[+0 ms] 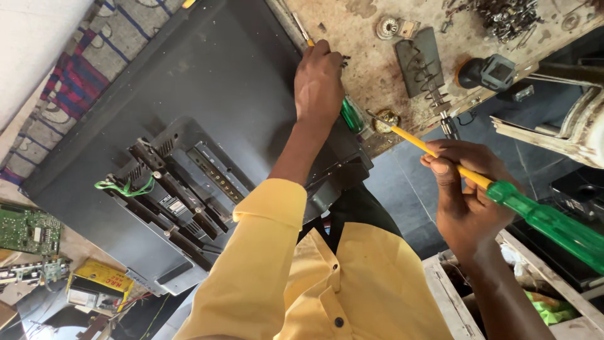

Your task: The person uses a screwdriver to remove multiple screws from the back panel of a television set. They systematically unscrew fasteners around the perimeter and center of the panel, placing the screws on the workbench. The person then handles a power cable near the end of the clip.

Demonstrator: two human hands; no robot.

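- Right hand (469, 201) pinches a long green-handled screwdriver (503, 198), its tip at the table (377, 69) edge.
- Left hand (319, 82) closes on a second screwdriver (351, 114) over the dark television back (207, 94).
- Rear cover looks still attached.
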